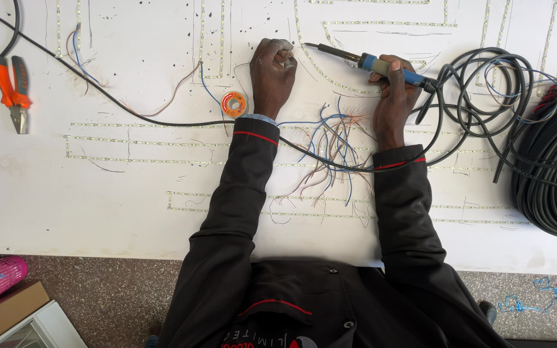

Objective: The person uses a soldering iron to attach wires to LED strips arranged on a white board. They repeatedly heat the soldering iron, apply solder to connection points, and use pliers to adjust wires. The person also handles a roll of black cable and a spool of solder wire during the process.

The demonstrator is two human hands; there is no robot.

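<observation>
Soldering looks underway: right hand [391, 87] clamped on the soldering iron [369, 62], left hand [273, 71] fisted beside its tip, right of the solder spool [234, 104]; next the tip likely needs steadying on the light strip [330, 80].

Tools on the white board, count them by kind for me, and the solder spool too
Soldering iron, in the right hand: 1
Orange-handled pliers: 1
Solder spool, beside the left hand: 1
Total: 3

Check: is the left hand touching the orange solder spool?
Apart. The head view shows bare white board between the left hand and the orange solder spool.
</observation>
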